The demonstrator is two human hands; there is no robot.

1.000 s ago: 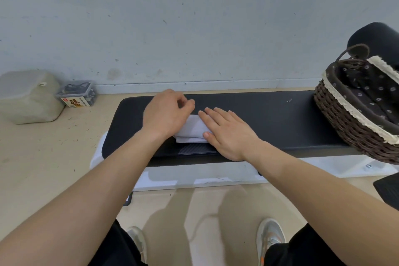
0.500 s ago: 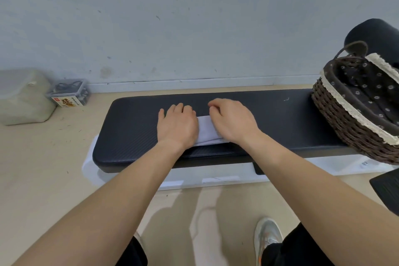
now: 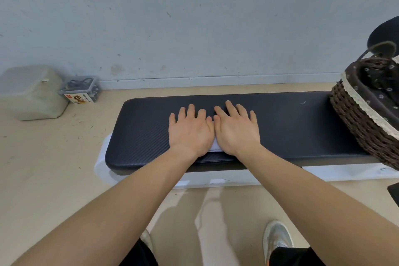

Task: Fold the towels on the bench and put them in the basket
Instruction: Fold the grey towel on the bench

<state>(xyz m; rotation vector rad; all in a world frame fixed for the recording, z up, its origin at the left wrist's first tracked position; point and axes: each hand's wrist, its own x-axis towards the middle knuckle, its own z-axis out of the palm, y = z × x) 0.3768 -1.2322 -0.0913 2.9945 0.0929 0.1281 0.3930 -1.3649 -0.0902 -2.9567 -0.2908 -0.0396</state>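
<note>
Hands pressed flat, side by side, on a long black padded bench (image 3: 280, 127), seen from above by a camera on the person's head. The left hand (image 3: 191, 131) and the right hand (image 3: 236, 130) lie palm down with fingers spread and extended, thumbs almost touching each other, not gripping anything. Beneath them is a small folded white towel (image 3: 214, 147), almost fully covered; only a narrow strip shows between the two palms and along the near edge by the wrists. The towel sits close to the near edge of the bench, about midway along the visible length. Both bare forearms reach in from the near side. At the far right end of the bench rests a dark brown wicker basket (image 3: 356, 123), lined with dark flower-print cloth trimmed in cream lace, well apart from the hands and partly cut off by the frame. The bench stands on a beige floor in front of a pale grey wall. On the floor at the far left sits a cloudy plastic container (image 3: 32, 93), and just beside it a small clear box (image 3: 81, 89) with an orange and red label. Near the bottom edge, two light shoes (image 3: 277, 238) show between the arms.
</note>
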